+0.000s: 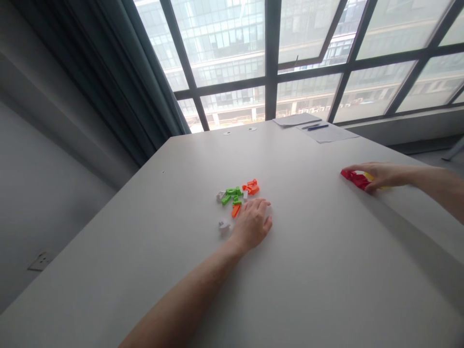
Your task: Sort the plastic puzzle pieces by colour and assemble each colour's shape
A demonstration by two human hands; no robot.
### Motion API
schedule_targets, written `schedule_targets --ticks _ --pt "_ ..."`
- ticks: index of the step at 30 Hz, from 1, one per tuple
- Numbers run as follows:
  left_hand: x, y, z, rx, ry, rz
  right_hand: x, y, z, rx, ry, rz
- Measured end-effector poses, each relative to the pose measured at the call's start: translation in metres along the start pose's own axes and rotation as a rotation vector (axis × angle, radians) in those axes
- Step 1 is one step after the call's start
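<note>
My left hand (253, 223) rests on the white table (290, 290), its fingers and thumb curled round a white plastic piece (268, 211) that is mostly hidden. Just beyond and left of it lie small plastic pieces: orange ones (251, 187), green ones (232, 192), and a lone orange piece (236, 210) close to the fingers. A white piece (224, 225) sits left of the wrist. Over at the right, my right hand (386, 175) is cupped round a cluster of red plastic pieces (357, 180). Yellow pieces (369, 177) show partly beneath that hand.
Sheets of paper (297, 120) with dark pens (318, 127) on them lie at the table's far edge. Two small whitish items (253, 129) are near that edge too. A dark curtain (145, 87) hangs at the left, beside large windows (232, 53).
</note>
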State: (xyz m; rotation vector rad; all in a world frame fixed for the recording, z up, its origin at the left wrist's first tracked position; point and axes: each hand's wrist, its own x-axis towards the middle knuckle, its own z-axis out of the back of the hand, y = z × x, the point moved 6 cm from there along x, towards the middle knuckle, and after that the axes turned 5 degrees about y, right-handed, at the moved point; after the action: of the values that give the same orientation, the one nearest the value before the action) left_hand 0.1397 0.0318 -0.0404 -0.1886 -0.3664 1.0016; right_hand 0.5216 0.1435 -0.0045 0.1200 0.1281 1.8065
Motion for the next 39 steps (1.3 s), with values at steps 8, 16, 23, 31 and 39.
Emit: schedule_targets --ticks 8,16,23,31,39 --pt "0.0 0.0 0.0 -0.004 -0.003 0.0 0.004 -0.01 -0.015 0.089 0.186 -0.031" --pt "0.0 0.0 0.001 0.005 0.004 0.001 -0.002 0.018 -0.023 -0.199 0.105 0.091" --pt "-0.001 -0.005 0.004 0.077 -0.017 -0.014 -0.027 0.18 -0.051 -0.068 -0.051 0.509" --pt "-0.007 -0.014 0.014 0.252 0.058 -0.014 -0.017 0.209 -0.079 0.148 -0.138 0.409" --pt "-0.01 0.002 0.041 0.327 0.239 0.106 -0.016 0.204 -0.08 0.181 -0.136 0.395"
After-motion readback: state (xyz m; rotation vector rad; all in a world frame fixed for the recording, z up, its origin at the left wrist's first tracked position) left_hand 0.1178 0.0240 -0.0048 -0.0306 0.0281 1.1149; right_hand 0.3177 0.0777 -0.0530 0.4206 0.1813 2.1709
